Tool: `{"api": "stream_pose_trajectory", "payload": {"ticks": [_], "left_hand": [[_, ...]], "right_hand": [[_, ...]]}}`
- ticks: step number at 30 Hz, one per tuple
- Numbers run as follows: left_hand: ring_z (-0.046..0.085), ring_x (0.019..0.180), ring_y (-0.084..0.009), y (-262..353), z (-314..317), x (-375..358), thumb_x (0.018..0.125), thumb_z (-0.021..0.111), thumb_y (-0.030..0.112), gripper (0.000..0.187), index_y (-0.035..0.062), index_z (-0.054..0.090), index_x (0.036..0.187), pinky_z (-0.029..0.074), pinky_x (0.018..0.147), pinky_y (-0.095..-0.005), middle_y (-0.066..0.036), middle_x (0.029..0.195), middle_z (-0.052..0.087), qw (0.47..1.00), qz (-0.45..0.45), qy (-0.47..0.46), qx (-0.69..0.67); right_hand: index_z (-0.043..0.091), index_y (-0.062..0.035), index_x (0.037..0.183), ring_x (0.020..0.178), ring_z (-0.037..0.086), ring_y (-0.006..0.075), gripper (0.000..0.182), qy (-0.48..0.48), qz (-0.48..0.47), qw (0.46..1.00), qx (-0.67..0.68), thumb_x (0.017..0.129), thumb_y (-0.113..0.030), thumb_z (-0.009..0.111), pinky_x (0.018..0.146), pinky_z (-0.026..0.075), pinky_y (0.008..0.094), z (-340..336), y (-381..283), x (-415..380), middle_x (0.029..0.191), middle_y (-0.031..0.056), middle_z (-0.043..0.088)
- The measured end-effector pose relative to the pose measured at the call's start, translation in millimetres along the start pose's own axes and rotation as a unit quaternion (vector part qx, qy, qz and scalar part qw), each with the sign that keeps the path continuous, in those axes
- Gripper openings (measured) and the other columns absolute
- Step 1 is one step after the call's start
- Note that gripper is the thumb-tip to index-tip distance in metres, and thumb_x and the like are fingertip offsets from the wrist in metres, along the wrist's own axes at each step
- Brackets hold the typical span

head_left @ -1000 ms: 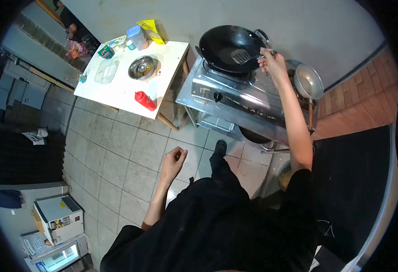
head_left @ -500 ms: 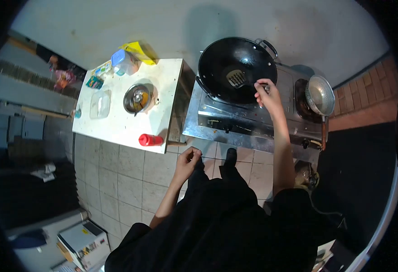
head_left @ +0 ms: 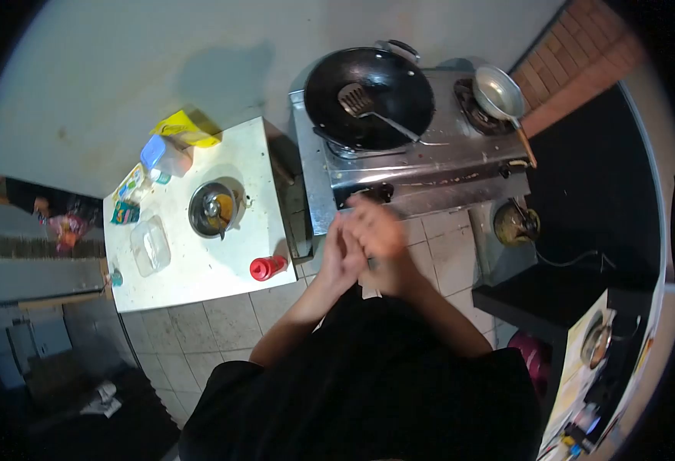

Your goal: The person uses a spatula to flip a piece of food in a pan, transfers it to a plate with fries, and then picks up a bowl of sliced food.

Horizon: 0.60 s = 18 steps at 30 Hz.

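Note:
My left hand [head_left: 341,260] is held in front of my body with its palm turned up, and its fingers look apart with nothing in them. Right beside it, touching or nearly so, is my right hand [head_left: 380,234], smeared by motion. Beyond both hands a black wok [head_left: 330,107] sits on the steel gas stove [head_left: 445,173]. A slotted metal spatula [head_left: 355,100] lies in the wok, its handle stretching toward the near right rim. The stove's left knob [head_left: 384,192] is just past my right hand.
Right of the wok stands a saucepan [head_left: 499,92] with a wooden handle. The white table [head_left: 199,280] at left bears a metal bowl [head_left: 193,213], a red bottle [head_left: 268,267], a clear container [head_left: 150,246] and a yellow packet [head_left: 185,129]. Another pan [head_left: 507,223] sits lower right.
My right hand has come back from the wok to my left hand, leaving the spatula with its handle in full view. The camera view has turned and shifted.

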<state>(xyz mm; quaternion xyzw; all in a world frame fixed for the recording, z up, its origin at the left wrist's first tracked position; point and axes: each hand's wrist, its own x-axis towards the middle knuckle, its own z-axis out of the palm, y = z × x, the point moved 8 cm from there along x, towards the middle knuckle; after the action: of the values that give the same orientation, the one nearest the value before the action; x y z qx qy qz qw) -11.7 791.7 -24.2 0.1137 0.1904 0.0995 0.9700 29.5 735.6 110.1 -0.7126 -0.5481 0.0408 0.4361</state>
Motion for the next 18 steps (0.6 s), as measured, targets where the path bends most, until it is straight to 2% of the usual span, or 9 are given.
{"api": "stream_pose_trajectory", "payload": {"ticks": [5,8,9,10,11,13,14,17,18], "left_hand": [[0.035,0.138,-0.0286,-4.0,36.5,-19.2,0.098,0.031,0.055,0.070,0.0043,0.031,0.146,0.026,0.112,-0.0410,-0.016,0.149,0.035,0.978,0.057,-0.047,0.194],[0.030,0.141,-0.0295,-17.6,84.7,-39.7,0.097,0.030,0.056,0.073,0.0025,0.030,0.147,0.020,0.114,-0.0429,-0.016,0.154,0.028,0.899,0.184,-0.099,0.384],[0.029,0.141,-0.0309,-35.1,96.3,-45.0,0.097,0.031,0.057,0.073,0.0039,0.031,0.147,0.021,0.114,-0.0448,-0.017,0.154,0.026,0.811,0.222,-0.175,0.512],[0.027,0.142,-0.0324,-57.0,102.1,-52.5,0.096,0.032,0.058,0.073,0.0053,0.033,0.146,0.022,0.113,-0.0468,-0.019,0.154,0.025,0.699,0.261,-0.249,0.618],[0.026,0.142,-0.0338,-85.7,105.6,-58.2,0.095,0.033,0.060,0.074,0.0067,0.035,0.146,0.023,0.113,-0.0488,-0.020,0.155,0.023,0.567,0.301,-0.318,0.698],[0.029,0.140,-0.0356,-137.8,90.0,-50.2,0.096,0.035,0.056,0.069,0.0054,0.040,0.143,0.024,0.112,-0.0477,-0.021,0.151,0.029,0.518,0.328,-0.377,0.694],[0.033,0.138,-0.0374,-164.5,82.0,-48.8,0.097,0.037,0.053,0.065,0.0040,0.045,0.140,0.025,0.112,-0.0467,-0.021,0.148,0.036,0.470,0.368,-0.405,0.692],[0.040,0.134,-0.0337,-225.0,25.4,-3.3,0.098,0.034,0.053,0.062,0.0076,0.049,0.137,0.032,0.108,-0.0453,-0.018,0.142,0.045,0.483,0.167,-0.354,0.783],[0.043,0.131,-0.0303,-241.1,-18.8,21.2,0.099,0.032,0.054,0.062,0.0087,0.049,0.136,0.035,0.105,-0.0432,-0.015,0.139,0.048,0.659,-0.011,-0.270,0.702]], "right_hand": [[0.047,-0.0175,0.141,0.134,0.037,0.0354,0.055,-0.003,0.012,0.998,-0.061,0.090,-0.035,0.056,0.112,0.019,0.0507,40.3,42.7,-45.8,0.148,0.0146,0.038],[0.045,-0.0184,0.142,0.134,0.038,0.0342,0.052,0.089,0.227,0.964,-0.108,0.096,-0.043,0.047,0.110,0.024,0.0499,24.2,107.0,-94.0,0.149,0.0113,0.038],[0.043,-0.0192,0.143,0.134,0.038,0.0318,0.055,0.114,0.357,0.897,0.235,0.097,-0.048,0.044,0.109,0.026,0.0493,34.8,140.9,-122.0,0.149,0.0097,0.038],[0.041,-0.0201,0.144,0.134,0.038,0.0295,0.057,0.131,0.414,0.709,0.556,0.097,-0.053,0.041,0.108,0.029,0.0486,55.4,149.9,-145.9,0.149,0.0081,0.038],[0.041,-0.0201,0.144,0.134,0.038,0.0295,0.057,0.165,0.414,0.706,0.551,0.097,-0.053,0.041,0.108,0.029,0.0486,48.2,150.1,-164.4,0.149,0.0081,0.038],[0.038,-0.0191,0.145,0.132,0.040,0.0248,0.067,0.141,0.203,0.586,0.772,0.095,-0.063,0.037,0.105,0.033,0.0465,44.7,112.7,-174.5,0.146,0.0061,0.041],[0.031,-0.0084,0.148,0.131,0.042,0.0205,0.077,0.218,0.269,0.624,0.701,0.095,-0.066,0.032,0.108,0.033,0.0360,40.0,127.7,-195.5,0.145,0.0087,0.042],[0.039,-0.0086,0.142,0.129,0.043,0.0194,0.074,0.299,0.349,0.559,0.690,0.096,-0.066,0.032,0.108,0.033,0.0369,-28.3,72.3,-281.4,0.142,0.0053,0.044],[0.041,-0.0115,0.141,0.129,0.043,0.0205,0.069,0.319,0.348,0.567,0.675,0.097,-0.063,0.032,0.108,0.031,0.0394,-46.2,50.3,-312.4,0.141,0.0040,0.045]]}}
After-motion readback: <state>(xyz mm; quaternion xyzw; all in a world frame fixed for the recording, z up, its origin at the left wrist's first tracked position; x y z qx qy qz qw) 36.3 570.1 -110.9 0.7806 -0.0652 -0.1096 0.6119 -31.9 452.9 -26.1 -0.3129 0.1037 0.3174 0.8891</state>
